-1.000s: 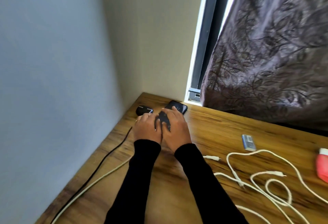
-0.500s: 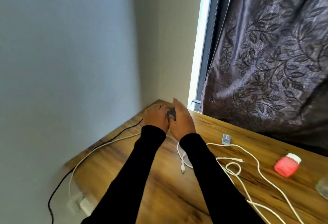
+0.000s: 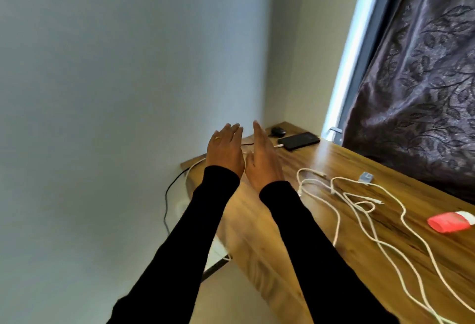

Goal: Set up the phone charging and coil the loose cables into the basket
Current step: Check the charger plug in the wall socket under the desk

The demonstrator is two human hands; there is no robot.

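Observation:
A black phone (image 3: 299,140) lies flat in the table's far corner with a white cable plugged into its near end. My left hand (image 3: 225,149) and my right hand (image 3: 262,159) hover side by side, off the phone and nearer to me, fingers extended and holding nothing. Loose white cables (image 3: 365,205) sprawl in loops over the wooden table (image 3: 259,221) to the right of my arms. No basket is in view.
A small black object (image 3: 278,131) sits in the corner beside the phone. A small blue-grey adapter (image 3: 366,177) and a red container with a white cap (image 3: 451,221) lie right. A black cord and a white cable drop off the table's left edge. Dark curtain hangs behind.
Both hands have let go of the phone and drawn back toward me, fingers opening. The phone now lies uncovered with the cable in it. The view has shifted left.

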